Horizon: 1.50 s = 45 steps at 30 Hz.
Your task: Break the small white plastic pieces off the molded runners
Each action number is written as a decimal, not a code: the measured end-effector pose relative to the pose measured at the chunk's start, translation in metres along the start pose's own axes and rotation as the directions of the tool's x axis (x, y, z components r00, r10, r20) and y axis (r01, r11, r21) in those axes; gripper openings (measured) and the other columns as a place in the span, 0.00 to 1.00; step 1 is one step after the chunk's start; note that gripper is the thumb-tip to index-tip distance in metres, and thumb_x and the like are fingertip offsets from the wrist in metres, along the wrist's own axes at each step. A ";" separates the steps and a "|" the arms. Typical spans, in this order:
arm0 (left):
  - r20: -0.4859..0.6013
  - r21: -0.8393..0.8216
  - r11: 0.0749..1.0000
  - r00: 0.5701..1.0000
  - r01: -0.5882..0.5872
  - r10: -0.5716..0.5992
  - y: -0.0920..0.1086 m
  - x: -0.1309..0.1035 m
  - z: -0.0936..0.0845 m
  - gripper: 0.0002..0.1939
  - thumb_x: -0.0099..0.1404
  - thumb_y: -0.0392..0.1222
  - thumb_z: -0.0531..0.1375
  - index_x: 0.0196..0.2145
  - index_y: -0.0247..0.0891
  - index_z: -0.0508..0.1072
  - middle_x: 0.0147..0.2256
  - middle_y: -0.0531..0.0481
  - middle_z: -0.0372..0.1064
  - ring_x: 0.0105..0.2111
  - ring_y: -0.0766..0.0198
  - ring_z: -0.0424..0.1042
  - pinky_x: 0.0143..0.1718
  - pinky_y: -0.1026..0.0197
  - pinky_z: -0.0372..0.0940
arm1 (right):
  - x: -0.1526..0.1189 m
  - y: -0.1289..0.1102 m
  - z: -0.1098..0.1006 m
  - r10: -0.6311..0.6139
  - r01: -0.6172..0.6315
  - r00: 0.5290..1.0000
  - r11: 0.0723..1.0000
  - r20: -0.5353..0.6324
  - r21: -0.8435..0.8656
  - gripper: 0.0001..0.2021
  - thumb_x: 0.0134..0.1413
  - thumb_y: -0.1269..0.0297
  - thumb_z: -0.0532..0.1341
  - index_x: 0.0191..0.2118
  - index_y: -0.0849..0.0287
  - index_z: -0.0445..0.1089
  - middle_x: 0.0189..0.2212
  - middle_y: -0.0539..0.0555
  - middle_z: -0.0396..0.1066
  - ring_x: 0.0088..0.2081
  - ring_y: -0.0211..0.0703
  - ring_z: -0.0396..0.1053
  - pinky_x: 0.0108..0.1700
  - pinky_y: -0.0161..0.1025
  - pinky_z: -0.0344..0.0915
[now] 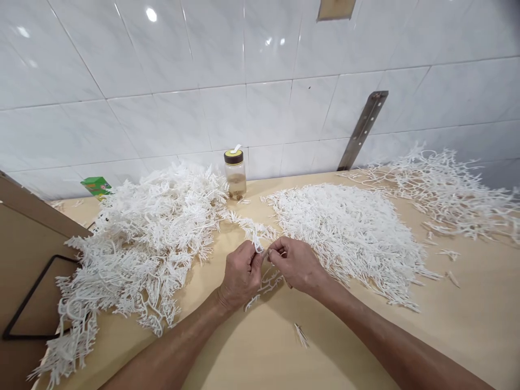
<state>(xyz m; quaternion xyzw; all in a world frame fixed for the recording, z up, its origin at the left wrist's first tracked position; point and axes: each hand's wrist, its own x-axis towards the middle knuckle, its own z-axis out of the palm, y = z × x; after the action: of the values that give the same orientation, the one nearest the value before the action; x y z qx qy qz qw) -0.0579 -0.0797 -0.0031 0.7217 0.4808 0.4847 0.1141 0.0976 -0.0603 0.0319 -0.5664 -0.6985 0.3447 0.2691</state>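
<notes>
Near the middle of the table, my left hand [242, 273] is closed on a white branched plastic piece [257, 242], part of which sticks out above the thumb. My right hand [298, 265] meets it, thumb and forefinger pinched at the same spot; what lies between those fingertips is too small to make out. Below both hands a thin white branched strand [268, 283] shows against the table. Left of my hands is a large tangled heap of white branched pieces [154, 227]. A flatter pile of short white pieces [345, 233] spreads to the right.
A lidded bottle with liquid [236, 179] stands near the tiled wall. Bare white branching stems [450, 189] lie far right. A metal bracket [363, 130] leans on the wall. A green box [96, 186] sits behind the left heap. Small sprigs [301, 335] lie on the table [244, 357].
</notes>
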 end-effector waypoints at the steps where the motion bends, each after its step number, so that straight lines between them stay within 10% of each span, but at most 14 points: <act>1: -0.002 0.010 1.000 1.000 -0.021 0.021 0.000 0.000 0.000 0.13 0.65 0.36 0.55 0.23 0.39 0.57 0.21 0.56 0.52 0.22 0.68 0.51 0.25 0.62 0.47 | 0.000 -0.001 -0.001 -0.016 0.016 0.999 1.000 -0.035 -0.014 0.07 0.51 0.66 0.56 0.30 0.58 0.72 0.26 0.49 0.74 0.25 0.38 0.69 0.25 0.33 0.60; 8: 0.000 -0.079 0.989 0.992 0.126 -0.126 0.008 0.002 -0.002 0.15 0.65 0.41 0.57 0.22 0.39 0.60 0.21 0.56 0.52 0.22 0.67 0.51 0.26 0.62 0.49 | 0.006 0.004 -0.005 0.056 -0.072 0.990 0.989 0.126 0.131 0.08 0.51 0.65 0.55 0.28 0.58 0.71 0.18 0.47 0.67 0.14 0.34 0.60 0.17 0.32 0.54; 14: -0.084 -0.109 0.978 0.978 0.180 -0.189 0.008 0.007 -0.010 0.15 0.64 0.45 0.60 0.23 0.38 0.63 0.21 0.55 0.53 0.23 0.67 0.52 0.27 0.62 0.50 | 0.009 0.014 -0.009 -0.080 0.078 0.996 0.995 -0.034 -0.069 0.08 0.51 0.68 0.56 0.26 0.58 0.71 0.24 0.51 0.73 0.25 0.39 0.68 0.25 0.34 0.59; 26: 0.096 -0.301 0.824 0.875 0.480 -0.475 -0.003 0.012 -0.005 0.20 0.60 0.53 0.62 0.21 0.35 0.68 0.19 0.57 0.53 0.21 0.70 0.52 0.23 0.65 0.48 | 0.003 0.015 -0.026 -0.095 0.159 0.973 0.937 -0.211 0.310 0.08 0.57 0.61 0.58 0.39 0.58 0.67 0.30 0.53 0.73 0.20 0.33 0.63 0.21 0.32 0.59; 36: 0.334 -0.584 0.515 0.764 0.627 -0.552 0.006 0.014 -0.008 0.19 0.52 0.53 0.68 0.22 0.34 0.70 0.16 0.59 0.52 0.17 0.74 0.48 0.18 0.67 0.45 | -0.002 0.015 -0.014 -0.241 0.216 0.967 0.949 0.087 0.231 0.13 0.60 0.57 0.57 0.44 0.56 0.74 0.21 0.46 0.67 0.14 0.32 0.61 0.19 0.32 0.62; 45: 0.363 -0.581 0.491 0.747 0.649 -0.557 0.006 0.015 -0.008 0.19 0.51 0.53 0.69 0.23 0.34 0.68 0.15 0.60 0.50 0.15 0.75 0.47 0.17 0.67 0.43 | -0.005 0.011 -0.016 -0.205 0.164 0.966 0.956 0.155 0.242 0.08 0.59 0.60 0.58 0.32 0.57 0.69 0.19 0.43 0.63 0.13 0.30 0.62 0.19 0.30 0.60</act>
<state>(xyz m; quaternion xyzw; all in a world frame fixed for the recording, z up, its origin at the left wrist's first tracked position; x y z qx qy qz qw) -0.0601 -0.0735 0.0138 0.4423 0.4837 0.5066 0.5602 0.1175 -0.0609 0.0330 -0.4307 -0.7258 0.4449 0.2998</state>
